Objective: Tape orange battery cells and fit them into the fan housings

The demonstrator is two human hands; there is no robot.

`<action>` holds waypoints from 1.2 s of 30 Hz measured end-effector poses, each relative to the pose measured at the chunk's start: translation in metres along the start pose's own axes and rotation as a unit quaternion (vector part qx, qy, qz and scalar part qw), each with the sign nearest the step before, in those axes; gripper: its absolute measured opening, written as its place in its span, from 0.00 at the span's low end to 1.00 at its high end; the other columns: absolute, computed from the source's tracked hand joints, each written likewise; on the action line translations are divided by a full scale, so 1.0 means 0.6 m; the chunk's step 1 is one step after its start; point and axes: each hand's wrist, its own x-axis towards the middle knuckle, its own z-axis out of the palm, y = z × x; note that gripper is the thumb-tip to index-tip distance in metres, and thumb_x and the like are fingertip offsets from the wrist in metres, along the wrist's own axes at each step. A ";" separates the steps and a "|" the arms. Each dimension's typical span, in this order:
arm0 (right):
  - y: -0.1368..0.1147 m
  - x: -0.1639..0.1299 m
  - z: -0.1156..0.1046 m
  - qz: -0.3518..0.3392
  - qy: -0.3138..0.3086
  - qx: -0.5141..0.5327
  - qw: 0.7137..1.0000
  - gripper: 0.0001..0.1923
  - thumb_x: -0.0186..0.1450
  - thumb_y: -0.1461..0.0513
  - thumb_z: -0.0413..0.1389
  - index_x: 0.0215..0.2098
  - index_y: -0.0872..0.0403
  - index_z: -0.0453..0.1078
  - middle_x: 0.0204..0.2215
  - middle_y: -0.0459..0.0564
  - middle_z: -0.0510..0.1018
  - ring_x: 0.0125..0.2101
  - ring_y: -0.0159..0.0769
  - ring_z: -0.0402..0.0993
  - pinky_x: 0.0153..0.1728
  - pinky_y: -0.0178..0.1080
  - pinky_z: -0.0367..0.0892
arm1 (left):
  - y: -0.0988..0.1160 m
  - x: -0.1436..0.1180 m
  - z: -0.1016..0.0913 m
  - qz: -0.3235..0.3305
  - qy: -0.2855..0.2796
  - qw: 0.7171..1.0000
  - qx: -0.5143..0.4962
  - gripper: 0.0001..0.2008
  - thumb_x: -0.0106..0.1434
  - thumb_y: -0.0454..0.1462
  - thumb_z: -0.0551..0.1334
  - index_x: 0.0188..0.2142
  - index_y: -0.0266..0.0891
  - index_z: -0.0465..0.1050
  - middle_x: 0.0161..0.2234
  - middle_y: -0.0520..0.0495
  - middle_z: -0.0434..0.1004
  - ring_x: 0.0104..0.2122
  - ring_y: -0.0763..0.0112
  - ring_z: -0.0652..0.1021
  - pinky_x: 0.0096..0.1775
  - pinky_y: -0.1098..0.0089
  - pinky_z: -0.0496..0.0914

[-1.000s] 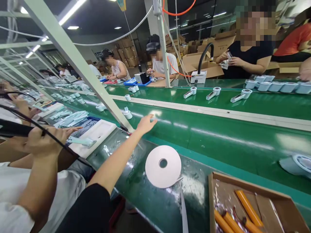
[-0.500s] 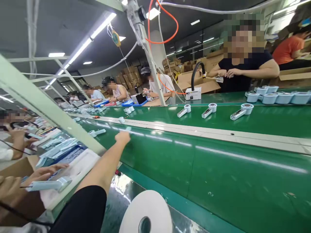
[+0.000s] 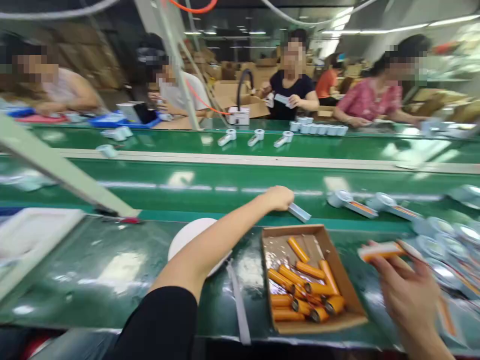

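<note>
My left hand (image 3: 280, 198) is over the green belt, closed on a light-blue plastic housing (image 3: 299, 212) whose narrow handle sticks out to the right. The rest of that housing is hidden by the hand. At the right, my right hand (image 3: 408, 287) grips a pale housing with an orange battery (image 3: 388, 251) along it, slightly blurred. Between the hands, a shallow cardboard box (image 3: 352, 302) holds several loose orange batteries (image 3: 309, 270). More light-blue housings with round heads, some showing orange strips, lie at the right, such as one housing (image 3: 381, 201) on the belt.
A white tape roll (image 3: 185, 240) lies beneath my left forearm, with a pale strip (image 3: 238, 305) beside it. A slanted frame post (image 3: 63, 170) stands at left, near a white tray (image 3: 41, 240). Across the belt, several people work, and one person (image 3: 294, 85) holds a pale part.
The view has swung right, bringing the battery box, right-hand housings and my right hand into sight. My left hand has come from far along the belt to a nearer spot, with a housing in it.
</note>
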 end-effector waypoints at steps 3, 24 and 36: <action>0.003 0.053 0.027 -0.026 -0.047 0.065 0.996 0.36 0.62 0.46 0.68 0.63 0.49 0.66 0.48 0.56 0.83 0.48 0.50 0.82 0.51 0.52 0.79 | -0.024 0.025 -0.024 0.008 0.000 1.000 -0.024 0.07 0.61 0.38 0.67 0.39 0.45 0.85 0.46 0.47 0.84 0.46 0.59 0.81 0.45 0.68 0.73; -0.045 0.242 0.176 -0.204 -0.360 -0.494 0.764 0.22 0.74 0.53 0.59 0.63 0.51 0.68 0.46 0.59 0.82 0.49 0.52 0.79 0.46 0.41 0.70 | 0.003 0.086 -0.017 -0.123 0.077 0.987 -0.069 0.13 0.67 0.44 0.58 0.43 0.48 0.81 0.45 0.46 0.84 0.46 0.58 0.80 0.48 0.65 0.71; -0.047 0.258 0.203 -0.228 -0.422 -0.510 0.714 0.15 0.72 0.57 0.59 0.53 0.55 0.78 0.53 0.62 0.79 0.52 0.52 0.78 0.50 0.43 0.72 | 0.047 0.064 -0.037 -0.107 0.134 0.969 -0.180 0.17 0.67 0.46 0.59 0.49 0.43 0.79 0.45 0.44 0.83 0.45 0.61 0.80 0.50 0.66 0.74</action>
